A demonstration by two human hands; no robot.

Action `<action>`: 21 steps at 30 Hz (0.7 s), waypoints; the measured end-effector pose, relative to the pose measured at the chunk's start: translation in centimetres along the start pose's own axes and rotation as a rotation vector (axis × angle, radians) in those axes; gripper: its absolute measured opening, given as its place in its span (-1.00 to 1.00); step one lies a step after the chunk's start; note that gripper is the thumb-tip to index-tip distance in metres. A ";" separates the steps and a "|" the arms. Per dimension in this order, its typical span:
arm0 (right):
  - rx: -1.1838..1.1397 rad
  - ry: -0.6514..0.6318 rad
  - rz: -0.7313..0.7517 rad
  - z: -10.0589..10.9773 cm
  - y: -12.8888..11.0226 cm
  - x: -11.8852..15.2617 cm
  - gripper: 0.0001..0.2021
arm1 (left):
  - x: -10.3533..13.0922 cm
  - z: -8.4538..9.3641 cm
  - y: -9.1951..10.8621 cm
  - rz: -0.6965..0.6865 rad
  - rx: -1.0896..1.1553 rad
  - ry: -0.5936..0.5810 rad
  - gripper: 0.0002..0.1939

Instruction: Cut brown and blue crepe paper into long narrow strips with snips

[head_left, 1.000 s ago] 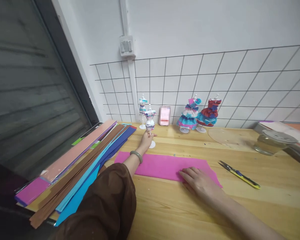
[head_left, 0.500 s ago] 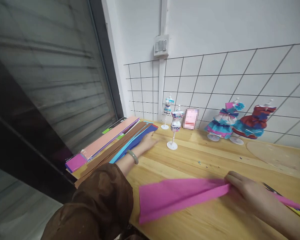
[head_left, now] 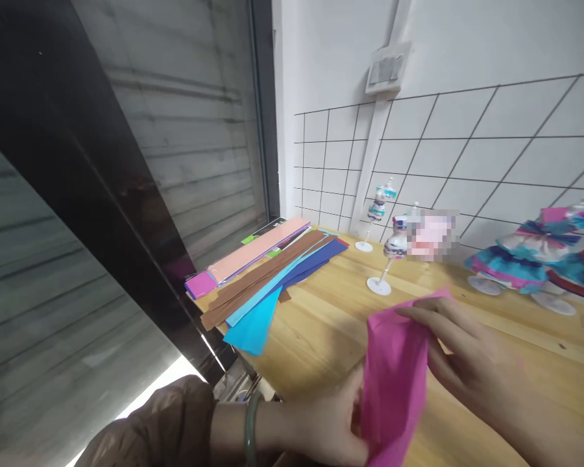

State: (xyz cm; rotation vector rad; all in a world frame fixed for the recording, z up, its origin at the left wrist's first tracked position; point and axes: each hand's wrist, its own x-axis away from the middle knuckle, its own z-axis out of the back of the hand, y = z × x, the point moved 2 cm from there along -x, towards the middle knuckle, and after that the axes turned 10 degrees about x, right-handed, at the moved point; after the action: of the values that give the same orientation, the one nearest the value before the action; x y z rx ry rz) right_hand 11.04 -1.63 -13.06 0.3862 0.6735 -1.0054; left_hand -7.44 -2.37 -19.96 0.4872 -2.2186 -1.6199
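Pink sheet (head_left: 394, 383), laid flat 1 sec. ago, is now raised off the worktop (head_left: 316, 331) & bent up; its shape is thus set by grip, it seems. Its lower L side is clamped in L hand (head_left: 324, 415), fingertips partly hidden; its top edge is pinched by R hand (head_left: 467, 344). Nearer mannequin (head_left: 394, 248), released by L hand, is seen upright behind, w/ strips (head_left: 272, 279) to its L.

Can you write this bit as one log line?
left hand: holds pink sheet | right hand: holds its top edge | beyond: white dress form, standing | leftward: brown strips
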 end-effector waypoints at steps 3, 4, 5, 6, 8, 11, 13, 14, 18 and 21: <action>-0.017 0.119 0.072 -0.8 -1.7 -3.9 -0.73 | 2.1 0.4 -0.6 0.116 0.168 -0.031 -0.43; -0.028 0.146 0.094 -1.2 -2.1 -5.1 -0.74 | 2.9 0.7 -0.7 0.142 0.180 -0.031 -0.51; -0.031 0.167 0.121 -1.7 -2.4 -6.3 -0.75 | 3.6 1.1 -0.7 0.156 0.161 -0.015 -0.53; -0.017 0.182 0.152 -2.4 -2.5 -7.4 -0.77 | 4.3 1.6 -0.7 0.163 0.128 0.017 -0.50; 0.069 0.187 0.192 -4.0 -2.2 -9.6 -0.79 | 5.4 3.0 -0.4 0.160 0.096 0.115 -0.35; 0.203 0.085 0.155 -7.1 0.0 -12.1 -0.76 | 6.6 5.7 1.0 0.102 0.249 0.247 -0.29; 0.211 -0.044 0.128 -9.4 2.2 -13.3 -0.71 | 7.1 7.8 2.3 0.008 0.319 0.319 -0.28; 0.201 -0.098 0.097 -10.5 3.3 -13.8 -0.69 | 7.2 8.9 3.0 -0.030 0.305 0.365 -0.26; 0.145 -0.248 -0.102 -14.4 7.7 -14.4 -0.64 | 6.9 13.1 4.3 -0.153 0.016 0.540 -0.27; 0.140 -0.339 -0.194 -16.6 9.8 -13.6 -0.57 | 6.4 15.8 4.1 -0.173 -0.302 0.617 -0.40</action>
State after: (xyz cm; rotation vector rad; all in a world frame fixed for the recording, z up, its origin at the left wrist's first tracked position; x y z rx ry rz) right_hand 9.04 21.63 -16.16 0.2660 0.3389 -1.2722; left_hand -20.85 9.02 -20.07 0.9569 -1.4892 -1.5719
